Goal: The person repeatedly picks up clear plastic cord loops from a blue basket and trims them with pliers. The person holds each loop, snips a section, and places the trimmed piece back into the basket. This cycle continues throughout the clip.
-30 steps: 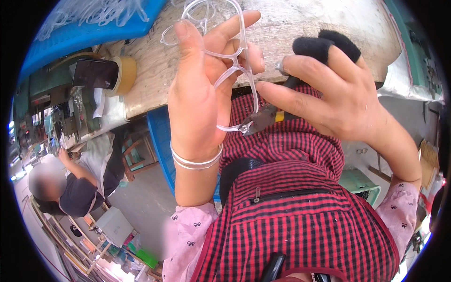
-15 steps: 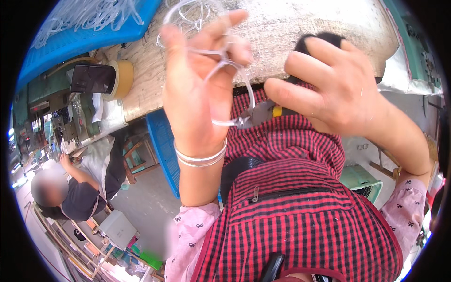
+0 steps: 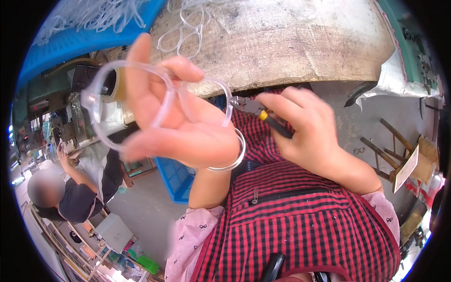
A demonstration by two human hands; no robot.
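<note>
At the centre of the head view, grasps a clear plastic eyeglass frame in the left hand, with fingers and thumb spread, apparently to leave its right edge exposed. Just beside, grips black-and-yellow pliers in the right hand, with tips at that edge, presumably angled to clear the left fingers. Cannot tell, through the blur, which fingers bear on the rim. At upper centre, has more clear frames on the wooden bench, and at upper left, clear pieces in a blue tray, probably for easy reach.
</note>
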